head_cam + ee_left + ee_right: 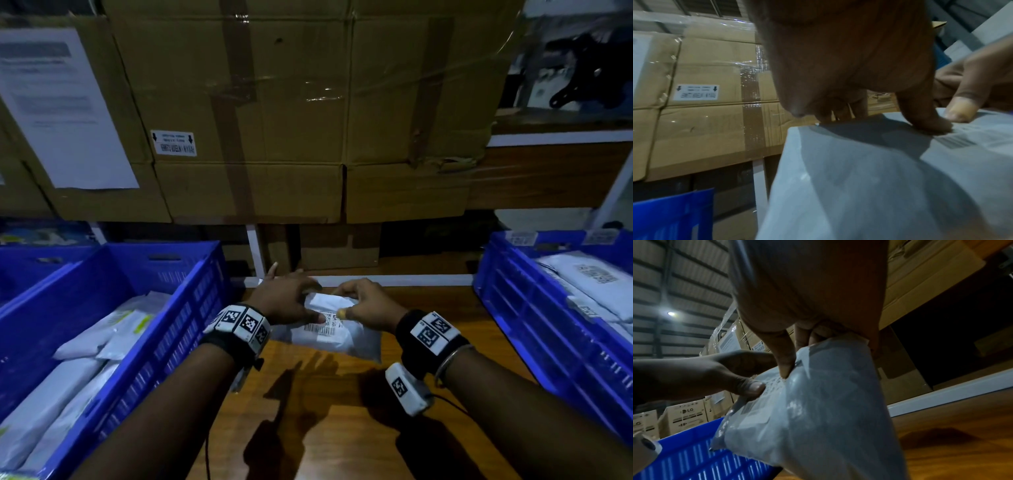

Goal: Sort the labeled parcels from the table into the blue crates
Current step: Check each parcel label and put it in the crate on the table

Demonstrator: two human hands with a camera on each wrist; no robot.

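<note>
While both hands meet over the middle of the brown wooden table (342, 428), they share one soft white plastic mailer parcel with a printed barcode label (337, 334), lifted clear of the tabletop, its shadow falling on the wood beneath. The left hand (287, 298) pinches the parcel's left part, thumb pressed flat on the label and fingers curled behind the far edge; the left wrist view shows that thumb tip (931, 125) planted right beside the barcode. The right hand (368, 303) pinches the upper right part the same way, thumb on top by the label, remaining fingers folded round the back. From the right wrist camera the parcel hangs down below the right hand's fingers (785, 363), slack and crinkled.

Left of the left hand stands a blue slatted plastic crate (178, 308) with several white and pale mailers lying flat inside. Right of the right hand sits a second blue slatted plastic crate (513, 308) holding more labelled white mailers. Beyond both hands rises a stack of taped brown cardboard cartons (274, 102).
</note>
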